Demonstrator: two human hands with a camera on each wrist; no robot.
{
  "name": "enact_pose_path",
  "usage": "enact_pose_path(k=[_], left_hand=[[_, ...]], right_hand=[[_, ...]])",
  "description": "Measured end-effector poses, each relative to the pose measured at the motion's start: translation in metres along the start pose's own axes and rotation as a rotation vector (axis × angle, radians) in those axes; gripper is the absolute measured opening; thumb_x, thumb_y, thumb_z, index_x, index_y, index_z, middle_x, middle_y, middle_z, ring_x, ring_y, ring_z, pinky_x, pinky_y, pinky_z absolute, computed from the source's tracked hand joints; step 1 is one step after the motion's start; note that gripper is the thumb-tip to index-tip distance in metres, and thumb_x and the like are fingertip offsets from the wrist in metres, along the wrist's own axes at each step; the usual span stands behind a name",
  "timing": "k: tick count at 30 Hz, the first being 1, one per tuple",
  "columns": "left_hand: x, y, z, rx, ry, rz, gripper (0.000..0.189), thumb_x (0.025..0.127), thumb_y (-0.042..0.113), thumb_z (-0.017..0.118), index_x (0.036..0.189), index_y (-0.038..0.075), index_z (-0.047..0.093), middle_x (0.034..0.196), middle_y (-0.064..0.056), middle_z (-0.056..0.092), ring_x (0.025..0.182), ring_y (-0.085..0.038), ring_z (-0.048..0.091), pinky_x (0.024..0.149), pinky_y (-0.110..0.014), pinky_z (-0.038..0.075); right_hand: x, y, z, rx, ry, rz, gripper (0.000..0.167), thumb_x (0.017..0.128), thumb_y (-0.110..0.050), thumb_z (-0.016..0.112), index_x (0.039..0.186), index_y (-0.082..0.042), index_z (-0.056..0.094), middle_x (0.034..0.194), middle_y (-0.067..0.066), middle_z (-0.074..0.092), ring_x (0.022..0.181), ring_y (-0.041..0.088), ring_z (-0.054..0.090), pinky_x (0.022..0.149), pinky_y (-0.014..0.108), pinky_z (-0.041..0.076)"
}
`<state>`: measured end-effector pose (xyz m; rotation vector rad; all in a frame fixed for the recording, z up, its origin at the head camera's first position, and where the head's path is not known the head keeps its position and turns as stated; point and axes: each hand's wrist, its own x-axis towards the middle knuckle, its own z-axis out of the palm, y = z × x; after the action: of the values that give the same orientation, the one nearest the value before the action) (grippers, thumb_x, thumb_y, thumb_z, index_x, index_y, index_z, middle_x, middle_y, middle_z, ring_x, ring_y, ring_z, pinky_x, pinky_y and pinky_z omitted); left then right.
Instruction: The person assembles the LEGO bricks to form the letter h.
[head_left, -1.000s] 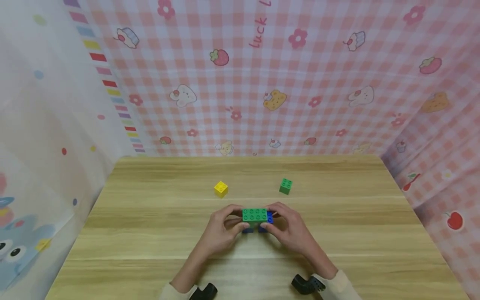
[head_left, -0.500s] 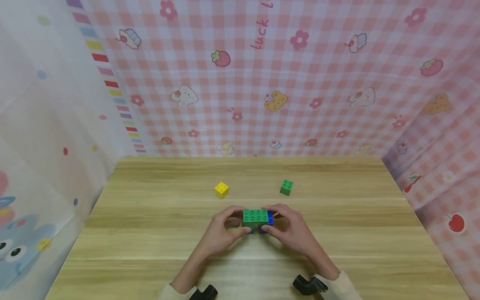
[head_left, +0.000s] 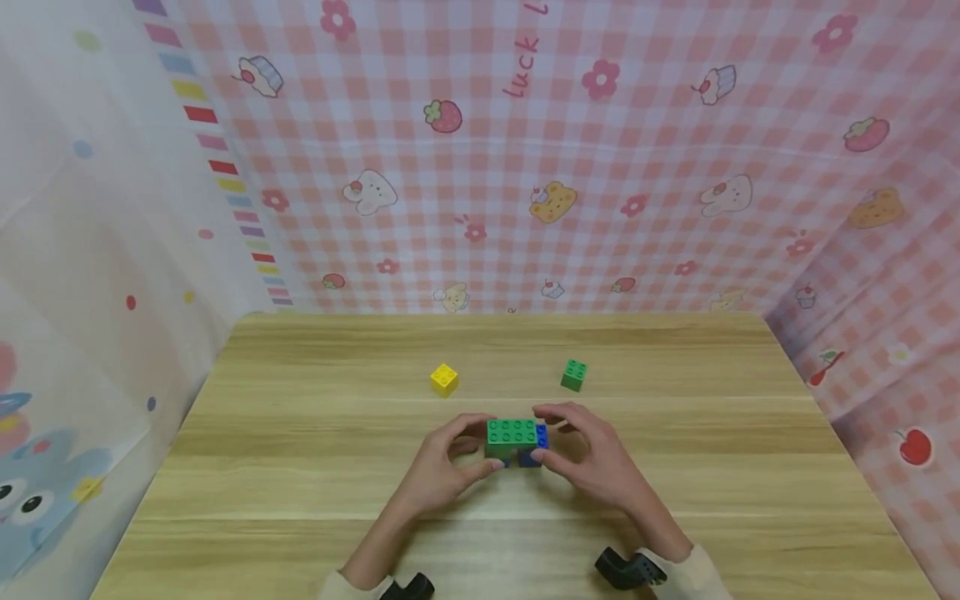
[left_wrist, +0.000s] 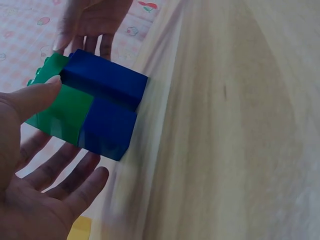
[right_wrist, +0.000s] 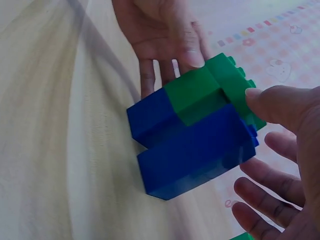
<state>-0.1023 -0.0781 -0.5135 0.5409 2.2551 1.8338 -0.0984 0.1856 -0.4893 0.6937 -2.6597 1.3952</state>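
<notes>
A stack of toy building bricks [head_left: 512,432] stands between the two hands in the head view. A green studded brick tops it, with a green brick [left_wrist: 65,111] and a blue brick [left_wrist: 109,127] under one side. A taller blue part [right_wrist: 197,150] makes the other side, with a gap between the lower ends. My left hand [head_left: 441,468] holds the stack's left side, thumb in front and fingers behind. My right hand [head_left: 600,460] is around the right side with its fingers spread; its thumb [right_wrist: 280,106] touches or nearly touches the green top brick.
A small yellow brick [head_left: 444,380] lies behind the stack to the left, and a small green brick [head_left: 573,375] behind it to the right. All are on a wooden table [head_left: 300,400], with patterned cloth [head_left: 480,167] hanging behind it.
My right hand's fingers have loosened and drawn slightly to the right, away from the stack. The left thumb has slid slightly along the front. The stack has barely moved.
</notes>
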Motion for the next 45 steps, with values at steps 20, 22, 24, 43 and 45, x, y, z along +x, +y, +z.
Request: enact_pose_path(k=[20, 22, 24, 43, 45], left_hand=[[0.002, -0.007, 0.006, -0.073, 0.045, -0.038, 0.043, 0.087, 0.009, 0.081, 0.126, 0.020, 0.067, 0.124, -0.008, 0.069, 0.117, -0.026, 0.068, 0.101, -0.028, 0.058], [0.001, -0.008, 0.004, -0.074, 0.048, -0.046, 0.043, 0.087, 0.010, 0.081, 0.125, 0.021, 0.068, 0.124, -0.007, 0.069, 0.117, -0.024, 0.068, 0.101, -0.027, 0.058], [0.001, -0.008, 0.003, -0.076, 0.053, -0.054, 0.042, 0.087, 0.010, 0.082, 0.124, 0.022, 0.068, 0.123, -0.006, 0.070, 0.117, -0.023, 0.068, 0.101, -0.027, 0.058], [-0.011, -0.010, -0.016, -0.083, 0.092, -0.088, 0.044, 0.086, 0.011, 0.082, 0.127, 0.020, 0.068, 0.125, -0.008, 0.068, 0.120, -0.027, 0.067, 0.104, -0.028, 0.056], [-0.012, -0.011, -0.017, -0.084, 0.095, -0.096, 0.044, 0.086, 0.011, 0.082, 0.127, 0.021, 0.068, 0.124, -0.008, 0.068, 0.120, -0.026, 0.067, 0.104, -0.030, 0.056]], right_hand=[[0.011, -0.002, -0.023, -0.044, 0.079, -0.031, 0.056, 0.091, -0.021, 0.080, 0.142, -0.021, 0.058, 0.136, 0.001, 0.064, 0.119, 0.022, 0.063, 0.096, 0.045, 0.059], [0.012, -0.002, -0.024, -0.043, 0.087, -0.025, 0.056, 0.091, -0.020, 0.080, 0.142, -0.021, 0.057, 0.135, 0.000, 0.064, 0.119, 0.022, 0.063, 0.096, 0.047, 0.059], [0.013, 0.000, -0.026, -0.044, 0.100, -0.022, 0.058, 0.090, -0.020, 0.080, 0.143, -0.021, 0.057, 0.134, -0.001, 0.064, 0.119, 0.023, 0.063, 0.096, 0.047, 0.059], [0.026, 0.027, -0.034, -0.045, 0.183, 0.043, 0.063, 0.090, -0.019, 0.081, 0.146, -0.018, 0.053, 0.143, 0.014, 0.057, 0.125, 0.037, 0.058, 0.098, 0.056, 0.056], [0.028, 0.031, -0.034, -0.045, 0.187, 0.056, 0.063, 0.089, -0.019, 0.081, 0.145, -0.017, 0.053, 0.144, 0.014, 0.056, 0.127, 0.038, 0.057, 0.098, 0.056, 0.056]])
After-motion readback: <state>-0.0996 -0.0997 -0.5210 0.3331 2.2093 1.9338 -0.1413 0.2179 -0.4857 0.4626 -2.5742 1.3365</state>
